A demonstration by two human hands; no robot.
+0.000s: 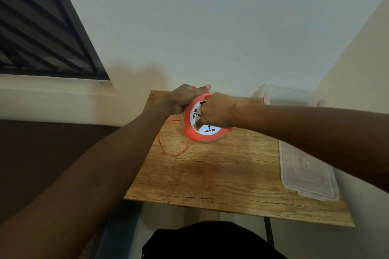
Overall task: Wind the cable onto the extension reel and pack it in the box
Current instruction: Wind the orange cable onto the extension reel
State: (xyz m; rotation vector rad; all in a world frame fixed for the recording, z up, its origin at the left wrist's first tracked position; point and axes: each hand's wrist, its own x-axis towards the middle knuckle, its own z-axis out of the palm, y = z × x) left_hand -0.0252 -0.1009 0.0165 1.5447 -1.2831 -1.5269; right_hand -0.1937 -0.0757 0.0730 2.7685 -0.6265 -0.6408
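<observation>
An orange extension reel (194,132) with a white socket face is held tilted above the far part of the wooden table (221,174). My left hand (185,96) grips the reel's upper rim from behind. My right hand (216,111) is closed on the middle of the socket face, hiding what it holds there. A loose loop of thin orange cable (166,149) hangs from the reel's left side down to the tabletop. A clear plastic box (290,94) stands at the table's far right corner.
A clear plastic lid (307,172) lies flat along the table's right edge. A wall runs behind the table, with a dark louvred window (42,27) at the upper left. A dark garment shows at the bottom edge.
</observation>
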